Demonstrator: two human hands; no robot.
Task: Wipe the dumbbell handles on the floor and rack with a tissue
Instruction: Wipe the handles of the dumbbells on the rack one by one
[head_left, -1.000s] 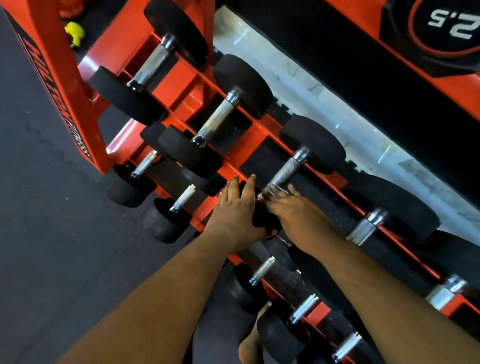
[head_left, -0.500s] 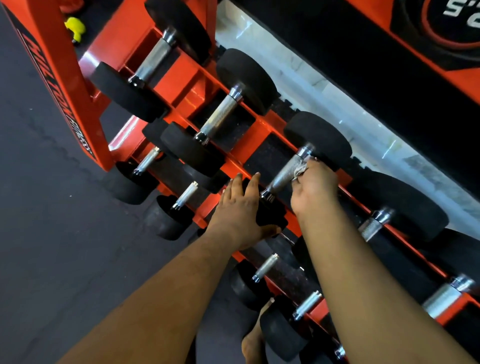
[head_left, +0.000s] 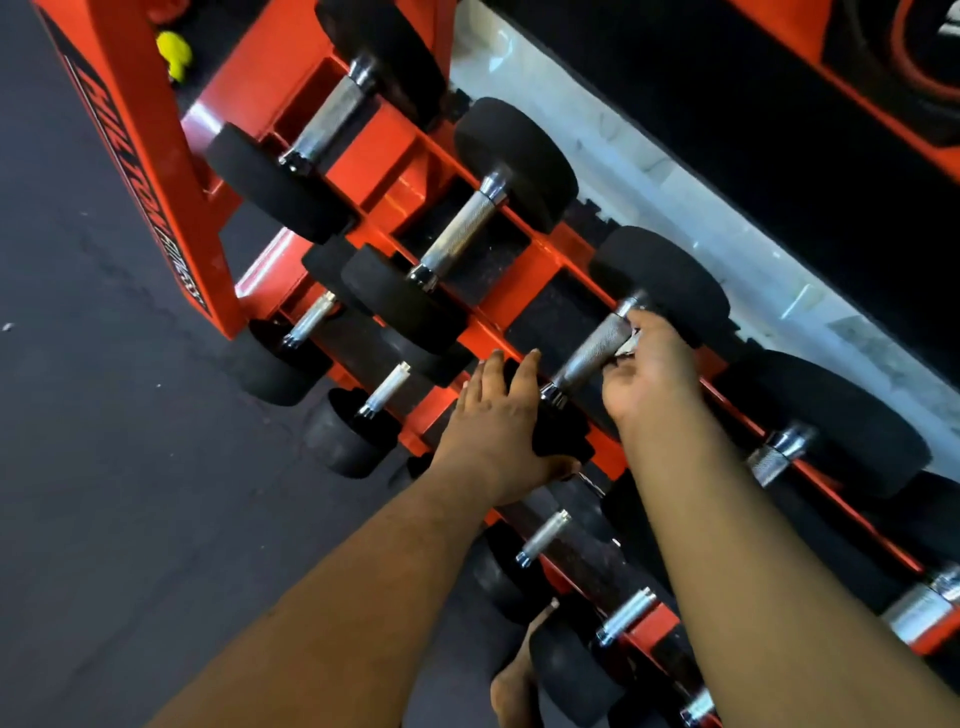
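Orange rack (head_left: 395, 171) cradles the heavy, rigid dumbbell (head_left: 660, 283) on its top tier; I judge it needs no lifting. My left hand (head_left: 498, 415) lies flat-fingered on the near black head, steadying it. My right hand (head_left: 649, 369) curls round the knurled handle (head_left: 589, 353), pinching the thin, tearable tissue (head_left: 627, 347) against its far end

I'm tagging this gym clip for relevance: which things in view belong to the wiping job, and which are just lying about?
Part of the job:
- tissue, gripped by the right hand
- dumbbell handle being wiped
- left hand, resting on that dumbbell's near head
- orange rack

Just lying about:
- yellow object
- weight plate
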